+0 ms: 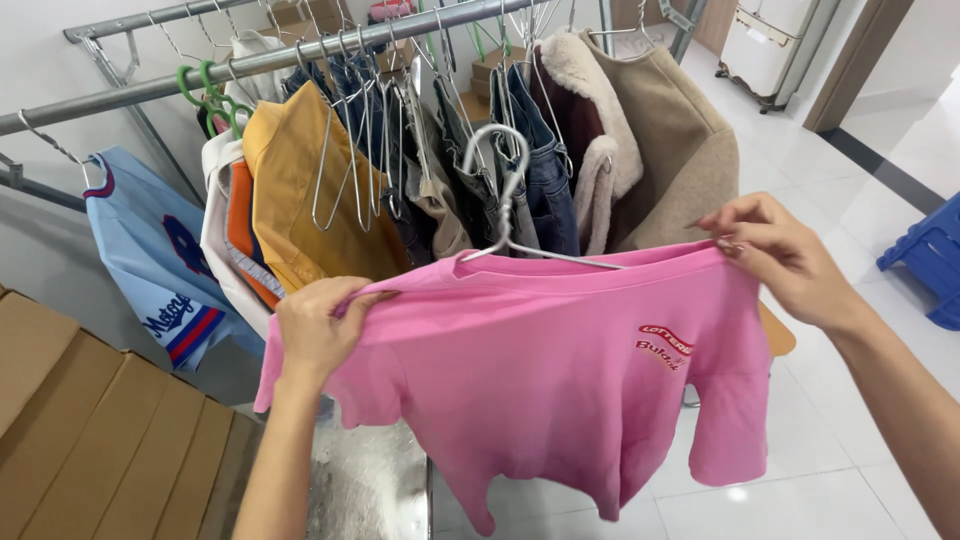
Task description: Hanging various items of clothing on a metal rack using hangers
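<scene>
Both hands, the left hand (318, 325) and the right hand (775, 252), pinch the shoulders of a pink T-shirt (560, 370) on a wire hanger (510, 205), held up above a white tile floor (800, 480), with a full clothes rack (300, 55) behind them and brown cardboard boxes (90, 440) left of the left hand.

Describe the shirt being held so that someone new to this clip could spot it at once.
Start at the metal clothes rail crowded with hanging garments. In front of it, the left hand and right hand hold up a pink T-shirt on a wire hanger. It is the only pink garment, and off the rail.
</scene>
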